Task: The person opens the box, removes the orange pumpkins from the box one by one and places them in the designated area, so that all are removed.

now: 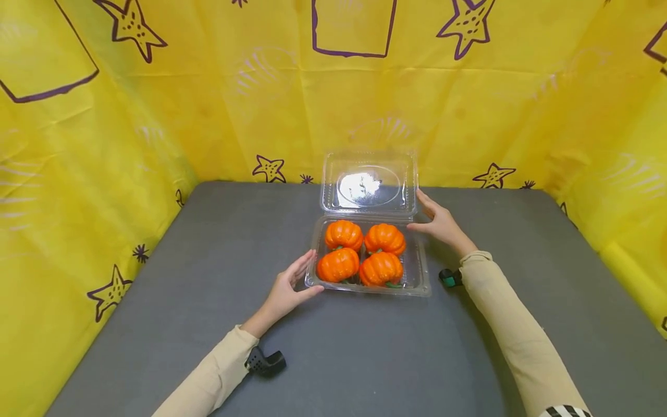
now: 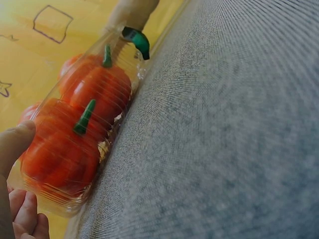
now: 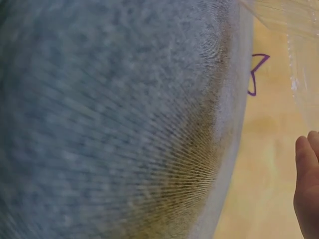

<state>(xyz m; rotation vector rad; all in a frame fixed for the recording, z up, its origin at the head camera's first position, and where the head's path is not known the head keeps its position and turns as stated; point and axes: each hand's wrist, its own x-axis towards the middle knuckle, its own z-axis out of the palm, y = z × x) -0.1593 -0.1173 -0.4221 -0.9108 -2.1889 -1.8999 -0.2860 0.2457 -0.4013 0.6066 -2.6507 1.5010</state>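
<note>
A clear plastic clamshell container point(image 1: 423, 272) lies on the grey table, its lid point(image 1: 333, 200) raised at the back. Several small orange pumpkins point(image 1: 383, 269) with green stems sit in its base in two rows. My left hand point(image 1: 283, 295) is at the front left corner, fingers extended along the left side and thumb at the front edge. In the left wrist view, the thumb point(image 2: 17, 142) overlaps the container wall beside a pumpkin point(image 2: 60, 154). My right hand point(image 1: 440, 223) spreads at the right, fingertips at the lid's right edge and thumb near the base's back right rim.
The grey tabletop point(image 1: 354, 359) extends around the container. Yellow cloth point(image 1: 219, 116) with purple starfish and square outlines encloses the back and both sides. A dark wrist mount point(image 1: 266, 362) sits on the left wrist, another mount point(image 1: 450, 278) on the right.
</note>
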